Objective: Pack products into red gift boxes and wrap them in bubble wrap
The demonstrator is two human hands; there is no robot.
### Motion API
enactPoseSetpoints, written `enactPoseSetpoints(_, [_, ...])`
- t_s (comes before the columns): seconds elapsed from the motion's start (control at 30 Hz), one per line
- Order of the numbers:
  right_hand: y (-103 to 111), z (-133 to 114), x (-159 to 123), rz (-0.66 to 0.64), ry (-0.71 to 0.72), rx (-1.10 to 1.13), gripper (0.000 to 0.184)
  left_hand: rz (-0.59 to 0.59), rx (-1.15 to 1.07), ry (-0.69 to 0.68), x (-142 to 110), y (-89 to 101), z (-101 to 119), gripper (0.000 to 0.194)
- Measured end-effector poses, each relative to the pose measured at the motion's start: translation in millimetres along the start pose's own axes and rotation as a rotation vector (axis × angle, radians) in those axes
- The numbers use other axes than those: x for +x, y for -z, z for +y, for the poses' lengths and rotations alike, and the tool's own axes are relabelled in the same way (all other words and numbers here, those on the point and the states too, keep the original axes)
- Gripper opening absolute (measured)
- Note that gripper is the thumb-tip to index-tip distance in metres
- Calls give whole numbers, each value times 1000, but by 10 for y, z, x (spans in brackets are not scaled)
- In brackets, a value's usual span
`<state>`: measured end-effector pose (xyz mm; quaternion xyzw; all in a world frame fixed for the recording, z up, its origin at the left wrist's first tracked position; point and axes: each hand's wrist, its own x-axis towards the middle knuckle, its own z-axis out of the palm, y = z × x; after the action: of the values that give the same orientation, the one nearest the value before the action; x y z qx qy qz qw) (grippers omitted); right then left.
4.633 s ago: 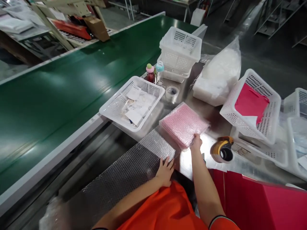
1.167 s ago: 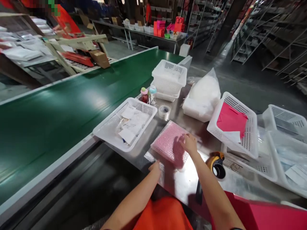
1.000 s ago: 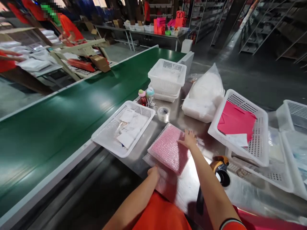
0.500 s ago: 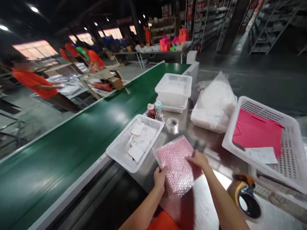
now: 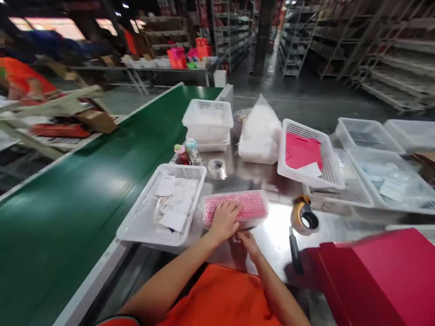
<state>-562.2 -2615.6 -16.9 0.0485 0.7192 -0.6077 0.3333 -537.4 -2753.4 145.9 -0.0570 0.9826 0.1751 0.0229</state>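
A pink bubble-wrap packet (image 5: 253,204) lies lengthwise across the metal table in front of me. My left hand (image 5: 224,220) grips its near side, the fingers draped over the top. Just below the near edge, my right hand (image 5: 248,242) is closed in a pinch; what sits between its fingertips is too small to make out. To the left is a white basket (image 5: 136,224) holding papers and clear bags. A tape dispenser (image 5: 303,217) and a dark-handled knife (image 5: 295,253) rest to the right of my hands. Behind the packet lies a clear tape roll (image 5: 217,168).
A green conveyor belt (image 5: 112,181) runs along the left. Stacked white baskets (image 5: 208,118), a bagged white bundle (image 5: 261,124) and a basket with a pink bag (image 5: 326,176) stand behind. A large red box-like object (image 5: 390,271) fills the lower right. Another person's orange sleeve (image 5: 25,77) shows far left.
The packet has gone from being held up tilted in both hands to lying crosswise and narrower. My right hand has moved from its right side to the near edge. The view has swung right.
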Motion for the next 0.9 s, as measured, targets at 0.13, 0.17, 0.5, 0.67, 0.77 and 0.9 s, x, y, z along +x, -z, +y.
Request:
enactPoseSetpoints(0.13, [440,-212,-312,362,201,-52,33,48,67,-78,18,-13,-153,54])
enactPoseSetpoints(0.17, [519,-339,-411,448,306,-88,33,61,72,-97,32,5,-177,52])
enactPoseSetpoints(0.5, [346,-1993,-318,-84,953,-1343,40,340,147,-207,44,-185,-262,38])
enactPoseSetpoints(0.67, [331,-2154,-170,-252,892,-1571,36,548,223,-253,-71,-160,-291,24])
enactPoseSetpoints(0.77, [329,-2140,-146,-239,951,-1658,25,462,234,-353,-157,-118,-276,16])
enactPoseSetpoints(0.9, [280,-2192,-102,-108,843,-1657,24,384,258,-287,-174,-132,-252,29])
